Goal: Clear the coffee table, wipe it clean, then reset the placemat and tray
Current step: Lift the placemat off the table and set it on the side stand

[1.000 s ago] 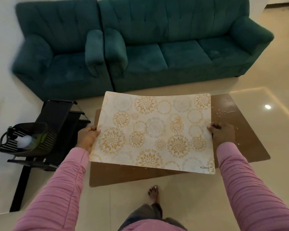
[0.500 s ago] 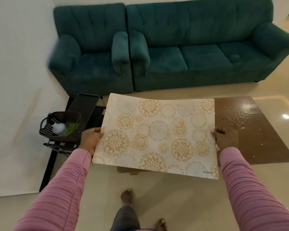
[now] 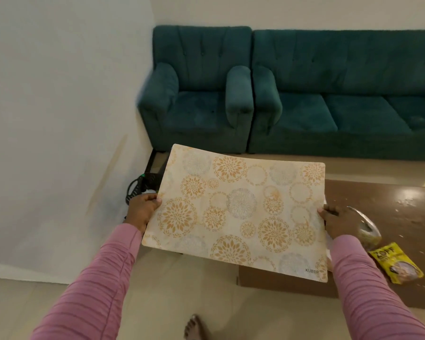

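Note:
I hold a cream placemat (image 3: 241,212) with gold flower circles flat in the air, off the left end of the brown coffee table (image 3: 390,212). My left hand (image 3: 142,209) grips its left edge and my right hand (image 3: 339,222) grips its right edge. Crumbs lie scattered on the tabletop. A yellow snack packet (image 3: 395,263) and a clear wrapper (image 3: 366,227) lie on the table by my right wrist. No tray shows in the head view.
A teal armchair (image 3: 196,94) and a teal sofa (image 3: 349,99) stand against the far wall. A black basket (image 3: 140,187) on a black rack peeks out behind the placemat's left edge. A white wall runs along the left. My bare foot (image 3: 194,327) is on the tiled floor.
The placemat and both hands have swung left, off the table toward the black rack. The view has turned left, and a yellow packet and a wrapper now show on the table.

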A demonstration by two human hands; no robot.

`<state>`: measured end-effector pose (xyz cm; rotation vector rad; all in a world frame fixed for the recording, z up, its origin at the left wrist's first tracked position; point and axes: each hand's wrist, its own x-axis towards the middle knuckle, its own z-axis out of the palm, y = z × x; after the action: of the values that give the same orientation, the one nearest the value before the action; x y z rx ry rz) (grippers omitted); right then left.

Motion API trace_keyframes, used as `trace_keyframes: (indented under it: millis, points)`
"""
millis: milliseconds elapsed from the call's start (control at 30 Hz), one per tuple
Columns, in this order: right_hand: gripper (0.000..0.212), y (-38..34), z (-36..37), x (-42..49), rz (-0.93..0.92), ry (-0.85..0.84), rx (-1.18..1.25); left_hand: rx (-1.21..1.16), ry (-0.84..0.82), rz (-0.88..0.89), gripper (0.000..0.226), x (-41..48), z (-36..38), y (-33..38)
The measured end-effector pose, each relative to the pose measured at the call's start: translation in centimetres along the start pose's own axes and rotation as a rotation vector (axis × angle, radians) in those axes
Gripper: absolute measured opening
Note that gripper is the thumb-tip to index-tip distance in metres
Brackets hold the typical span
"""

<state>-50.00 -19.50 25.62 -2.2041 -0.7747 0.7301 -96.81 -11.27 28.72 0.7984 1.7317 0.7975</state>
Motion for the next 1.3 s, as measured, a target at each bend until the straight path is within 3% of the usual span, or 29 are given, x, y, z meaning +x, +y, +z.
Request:
trace_keyframes:
  millis: [333, 767, 967, 1100, 1300]
  points:
    - [0.028, -9.1, 11.9, 1.0, -0.003, -0.005, -0.023, 0.035, 0.051, 0.034, 0.017, 11.5, -6.9, 4.3]
    - [0.023, -20.2, 28.0, 14.2, 0.089, -0.028, 0.010, 0.146, 0.091, -0.001, 0.019, 33.2, -6.1, 12.4]
    - [0.020, -23.1, 37.8, 21.9, 0.067, 0.033, -0.060, 0.197, 0.170, 0.065, 0.022, 45.7, -4.0, 15.0]
    - [0.020, -22.2, 45.2, 26.9, 0.024, 0.093, -0.092, 0.232, 0.216, 0.105, 0.021, 55.3, -2.0, 13.1]
    - [0.018, -17.4, 55.2, 30.8, -0.050, 0.112, -0.195, 0.345, 0.247, 0.041, 0.022, 65.8, 0.1, 4.0]
